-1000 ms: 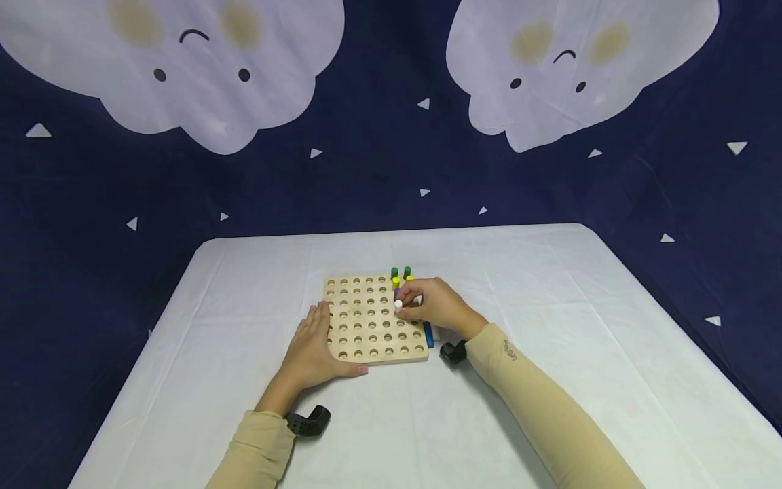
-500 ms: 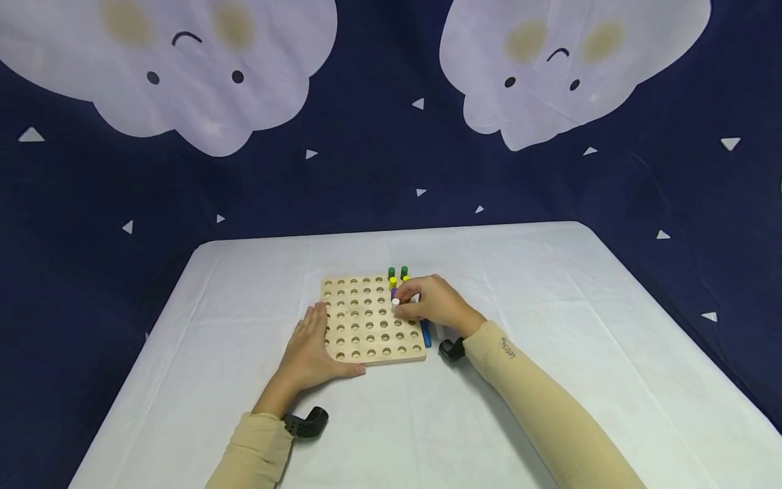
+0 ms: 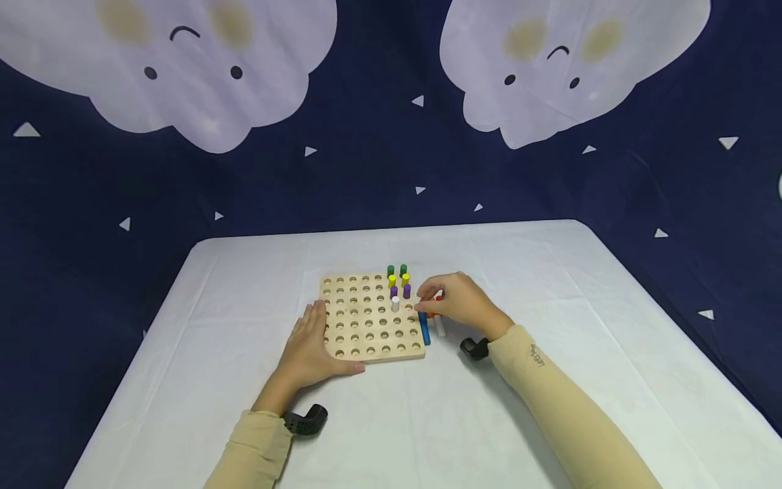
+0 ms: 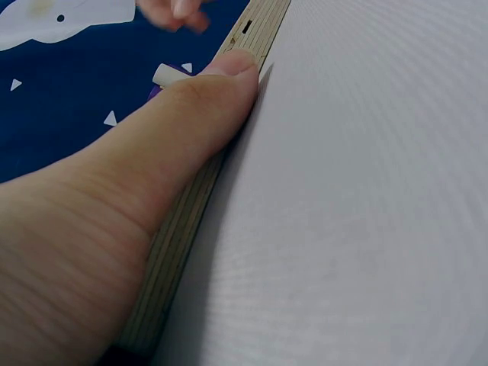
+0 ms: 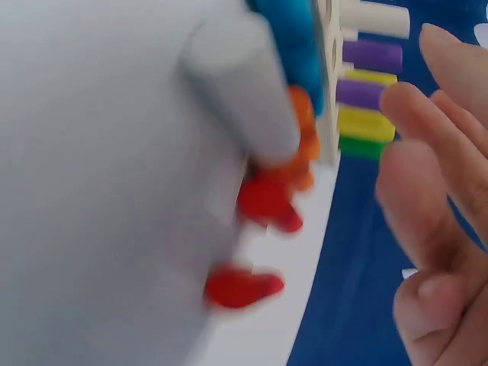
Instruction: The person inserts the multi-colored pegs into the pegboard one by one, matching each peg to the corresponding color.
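Head view: one square wooden pegboard lies on the white table, its face a grid of round holes. Seven pegs stand in its far right corner: two green pegs, two yellow pegs, two purple pegs and one white peg. The left hand lies flat against the board's near left edge, fingers straight, thumb along the front edge. The right hand hovers just off the board's right edge, fingers loosely curled over the loose pegs lying there: a blue peg, a second white peg and orange and red pegs; whether it grips any I cannot tell.

Left wrist view: the thumb presses the layered plywood edge of the pegboard; the standing white peg shows beyond it.

Right wrist view: the fingers are spread and relaxed, holding nothing visible. Blurred loose pegs lie beside the board edge, and the standing pegs show in profile.
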Demonstrator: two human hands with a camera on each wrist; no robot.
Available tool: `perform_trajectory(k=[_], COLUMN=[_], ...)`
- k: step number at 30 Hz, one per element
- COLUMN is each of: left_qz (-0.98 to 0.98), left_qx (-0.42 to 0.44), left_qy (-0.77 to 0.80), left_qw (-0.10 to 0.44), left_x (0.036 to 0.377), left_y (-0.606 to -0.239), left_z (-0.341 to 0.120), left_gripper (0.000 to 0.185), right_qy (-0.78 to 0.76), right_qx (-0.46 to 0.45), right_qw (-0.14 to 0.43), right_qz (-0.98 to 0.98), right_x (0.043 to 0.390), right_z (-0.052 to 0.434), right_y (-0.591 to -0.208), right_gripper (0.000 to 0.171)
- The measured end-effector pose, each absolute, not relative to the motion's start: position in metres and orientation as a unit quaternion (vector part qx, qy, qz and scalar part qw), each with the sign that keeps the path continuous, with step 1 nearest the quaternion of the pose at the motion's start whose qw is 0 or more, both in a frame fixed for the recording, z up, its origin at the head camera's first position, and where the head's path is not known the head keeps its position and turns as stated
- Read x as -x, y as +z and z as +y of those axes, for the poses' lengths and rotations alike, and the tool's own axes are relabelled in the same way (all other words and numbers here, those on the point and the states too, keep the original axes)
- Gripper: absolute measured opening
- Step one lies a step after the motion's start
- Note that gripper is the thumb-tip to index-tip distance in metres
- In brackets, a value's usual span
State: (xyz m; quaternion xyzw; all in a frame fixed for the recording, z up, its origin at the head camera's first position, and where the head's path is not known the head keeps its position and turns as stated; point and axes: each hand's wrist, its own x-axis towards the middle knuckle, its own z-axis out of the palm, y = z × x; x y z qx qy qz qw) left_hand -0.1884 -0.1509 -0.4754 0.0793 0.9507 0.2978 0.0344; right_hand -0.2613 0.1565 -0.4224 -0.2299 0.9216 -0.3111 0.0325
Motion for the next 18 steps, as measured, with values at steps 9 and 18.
perform_trajectory(k=[9,18], left_qz=[0.952,0.950], left_qx=[-0.082,-0.081], left_qy=[0.294,0.298], left_qw=[0.030,0.037], left_x=[0.189,0.189], left_y=[-0.477,-0.476], left_z=[-0.153,-0.151], left_gripper=[0.156,0.155], right_qy=[-0.257,-0.221], right_qx=[0.207,0.226], right_qw=[0.080,0.120], right_qz=[0.940,0.941], right_x=[0.245,0.245], right_z=[0.183,0.183], right_y=[-0.426,-0.426], right_gripper=[0.019,0.015])
